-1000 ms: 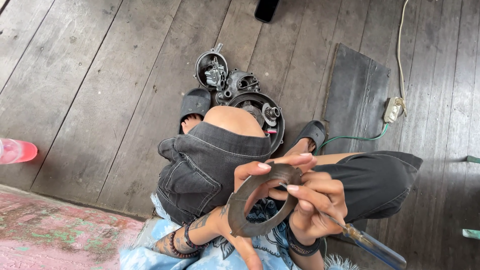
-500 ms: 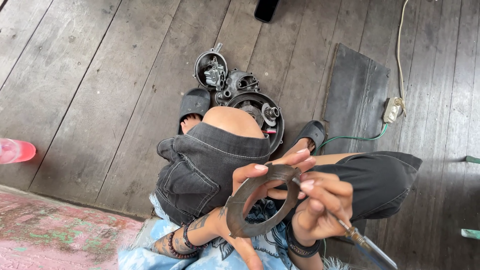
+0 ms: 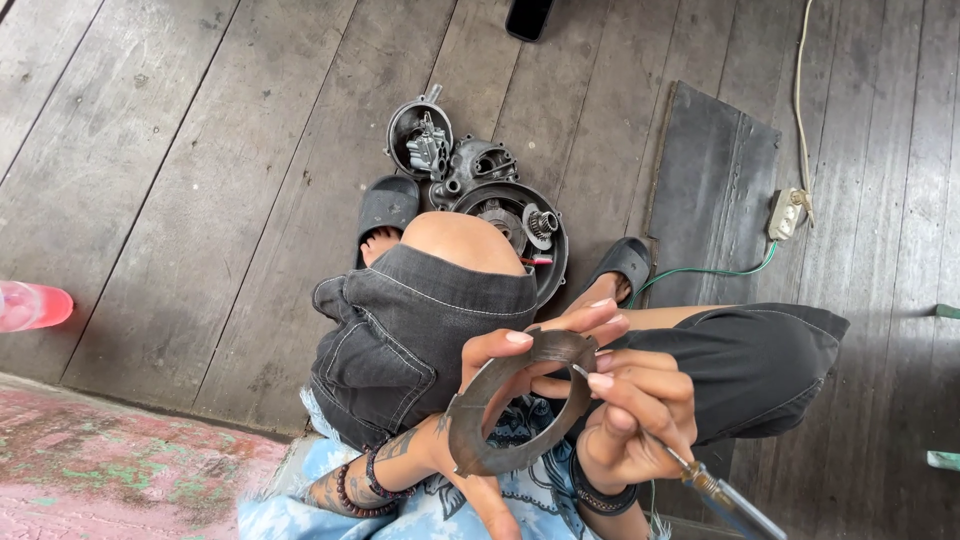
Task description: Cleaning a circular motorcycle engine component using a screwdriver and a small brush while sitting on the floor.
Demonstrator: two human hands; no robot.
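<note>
left hand was closed around a dark metal ring, thumb on top, held up over the lap | right hand was closed on a thin screwdriver, its tip touching the ring's inner edge | engine parts sat on the wood floor past the knee, between two black sandals
</note>
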